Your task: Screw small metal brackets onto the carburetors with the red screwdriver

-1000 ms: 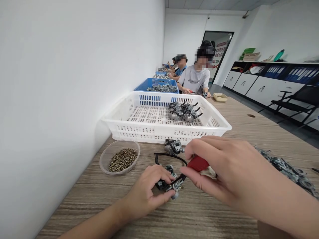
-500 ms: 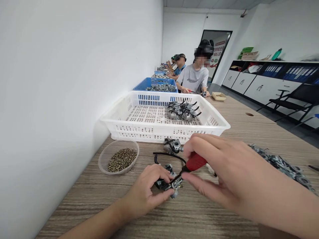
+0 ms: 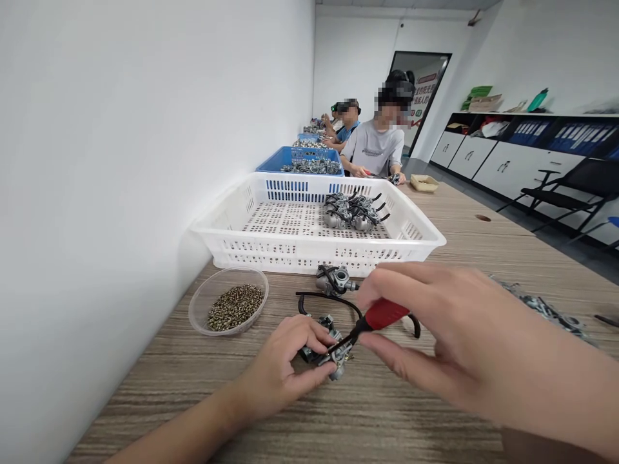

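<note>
My left hand (image 3: 279,367) is closed round a small metal carburetor (image 3: 333,351) that rests on the wooden table (image 3: 387,419). My right hand (image 3: 445,335) grips a red-handled screwdriver (image 3: 382,314), whose dark shaft points down-left onto the carburetor. A black hose (image 3: 329,298) loops from the part across the table. A second carburetor (image 3: 336,278) lies just beyond, in front of the white basket (image 3: 290,248).
A clear bowl of small screws (image 3: 235,307) sits at the left. The white basket holds several carburetors (image 3: 353,212); a blue basket (image 3: 302,161) stands behind it. Loose metal parts (image 3: 546,308) lie at the right. Other people work further along the table.
The hands keep their grip. The view has shifted a little, and the screwdriver handle sits slightly lower and more level in my right hand.
</note>
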Demonstrator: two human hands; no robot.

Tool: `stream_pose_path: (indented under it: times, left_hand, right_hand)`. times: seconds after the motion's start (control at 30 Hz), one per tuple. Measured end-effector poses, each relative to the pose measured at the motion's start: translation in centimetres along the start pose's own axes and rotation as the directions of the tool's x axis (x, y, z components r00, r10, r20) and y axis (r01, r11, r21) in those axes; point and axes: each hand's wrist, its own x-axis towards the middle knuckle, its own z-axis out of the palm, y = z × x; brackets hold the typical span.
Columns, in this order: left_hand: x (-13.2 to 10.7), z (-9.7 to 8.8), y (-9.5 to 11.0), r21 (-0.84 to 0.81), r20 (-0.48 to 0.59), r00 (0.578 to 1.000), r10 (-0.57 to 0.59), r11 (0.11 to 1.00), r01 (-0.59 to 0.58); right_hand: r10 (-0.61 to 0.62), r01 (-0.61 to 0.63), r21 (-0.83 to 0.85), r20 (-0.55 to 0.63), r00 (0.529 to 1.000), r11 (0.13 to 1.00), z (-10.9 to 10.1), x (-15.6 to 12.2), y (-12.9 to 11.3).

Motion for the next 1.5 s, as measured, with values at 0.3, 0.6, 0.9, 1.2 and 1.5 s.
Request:
stream_pose_path:
  times: [0.3, 0.6, 0.9, 1.2, 1.5]
  left_hand:
    - [0.1, -0.1, 0.5, 0.005, 0.002, 0.999, -0.039, 0.999, 0.039]
    - [-0.1, 0.1, 0.1, 0.016, -0.009, 0.999, -0.034, 0.999, 0.035]
    - [0.3, -0.4, 0.1, 0.053, 0.012, 0.999, 0.034, 0.998, -0.034]
    - [0.3, -0.5, -0.3, 0.023, 0.025, 0.999, 0.038, 0.999, -0.039]
    - [1.1, -1.4, 0.8, 0.001, 0.211, 0.977, -0.043, 0.999, 0.044]
  right_hand:
    - [-0.110, 0.110, 0.033, -0.011, 0.994, 0.993, 0.4, 1.0, 0.4]
    - [0.015, -0.030, 0.143, 0.108, 0.994, 0.989, -0.7, -0.8, 0.5]
    - [-0.049, 0.050, 0.009, -0.080, 0.996, 0.999, 0.6, 1.6, 0.7]
    - [-0.102, 0.031, 0.397, 0.160, 0.982, 0.917, -0.8, 1.0, 0.9]
    - [-0.078, 0.079, 0.131, -0.008, 0.997, 0.988, 0.9, 2.1, 1.4]
